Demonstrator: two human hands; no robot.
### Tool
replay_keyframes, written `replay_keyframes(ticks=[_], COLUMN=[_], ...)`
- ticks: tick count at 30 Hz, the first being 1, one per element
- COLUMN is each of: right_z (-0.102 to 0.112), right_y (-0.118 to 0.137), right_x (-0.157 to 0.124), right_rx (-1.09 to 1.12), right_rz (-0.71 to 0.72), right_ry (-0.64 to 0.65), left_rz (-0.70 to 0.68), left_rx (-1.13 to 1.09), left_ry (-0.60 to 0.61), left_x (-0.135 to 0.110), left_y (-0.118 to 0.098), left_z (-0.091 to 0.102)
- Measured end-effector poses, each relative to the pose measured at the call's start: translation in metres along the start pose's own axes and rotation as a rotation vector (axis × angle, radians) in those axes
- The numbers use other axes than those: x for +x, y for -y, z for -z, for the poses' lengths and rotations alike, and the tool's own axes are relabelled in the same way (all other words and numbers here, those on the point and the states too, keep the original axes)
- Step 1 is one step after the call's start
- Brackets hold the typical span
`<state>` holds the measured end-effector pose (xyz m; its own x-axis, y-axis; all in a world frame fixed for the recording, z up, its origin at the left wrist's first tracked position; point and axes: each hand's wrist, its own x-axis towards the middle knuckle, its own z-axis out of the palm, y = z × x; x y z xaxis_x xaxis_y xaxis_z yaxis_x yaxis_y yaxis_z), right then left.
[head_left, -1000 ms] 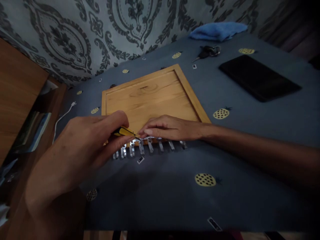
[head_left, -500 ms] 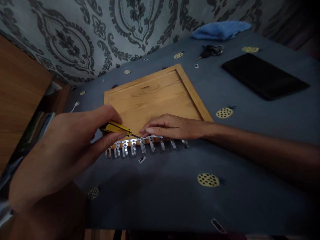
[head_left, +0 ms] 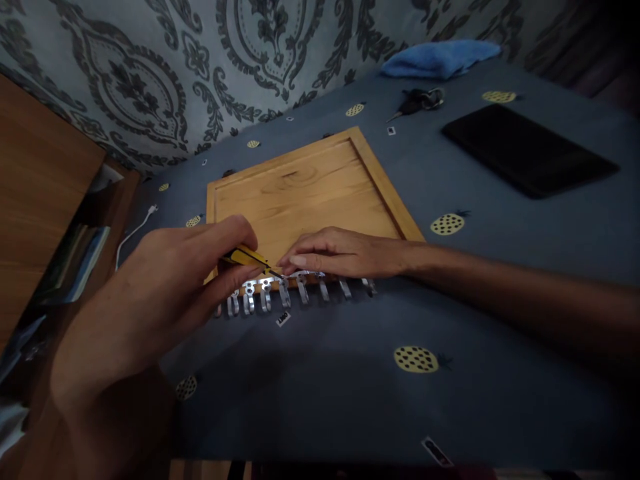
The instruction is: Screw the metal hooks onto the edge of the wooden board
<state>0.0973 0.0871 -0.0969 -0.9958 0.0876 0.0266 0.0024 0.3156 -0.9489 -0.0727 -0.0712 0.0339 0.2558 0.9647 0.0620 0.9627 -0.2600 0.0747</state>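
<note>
A yellow and black screwdriver (head_left: 249,259) is gripped between the thumb and fingers of my left hand (head_left: 165,287). Its thin shaft slants right and down to a metal hook rail (head_left: 265,285) along the near edge of a wooden tray-like board (head_left: 310,193). My right hand (head_left: 345,253) lies low over that edge, fingers pressed together and thumb alongside. Its fingertips meet the rail beside the screwdriver tip; whatever they pinch is hidden. Several silvery hooks hang from the rail toward me.
On the patterned blue cloth (head_left: 320,373) lie a black tablet-like slab (head_left: 525,150), a bunch of keys (head_left: 420,101) and a folded blue towel (head_left: 440,59). A white cable (head_left: 133,233) runs at the left, near shelved books (head_left: 83,263). A patterned wall (head_left: 200,67) stands behind.
My left hand has shifted to the right and rolled, turning the screwdriver handle with it. The tip stays at the rail. My right hand has kept its place.
</note>
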Motion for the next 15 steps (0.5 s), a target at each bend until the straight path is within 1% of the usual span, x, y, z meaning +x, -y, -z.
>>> replay_keyframes(ticks=[5, 10, 15], right_z=[0.0, 0.001, 0.001], right_y=[-0.002, -0.002, -0.001], right_x=[0.001, 0.001, 0.0], right_rx=[0.0, -0.013, -0.008], right_rz=[0.026, 0.047, 0.026], right_ry=[0.002, 0.006, 0.009], left_rz=[-0.031, -0.015, -0.023], left_rx=[-0.042, -0.041, -0.032], left_ry=[0.008, -0.034, -0.044], left_x=[0.003, 0.007, 0.006], left_y=[-0.005, -0.012, -0.01], left_z=[-0.002, -0.006, -0.006])
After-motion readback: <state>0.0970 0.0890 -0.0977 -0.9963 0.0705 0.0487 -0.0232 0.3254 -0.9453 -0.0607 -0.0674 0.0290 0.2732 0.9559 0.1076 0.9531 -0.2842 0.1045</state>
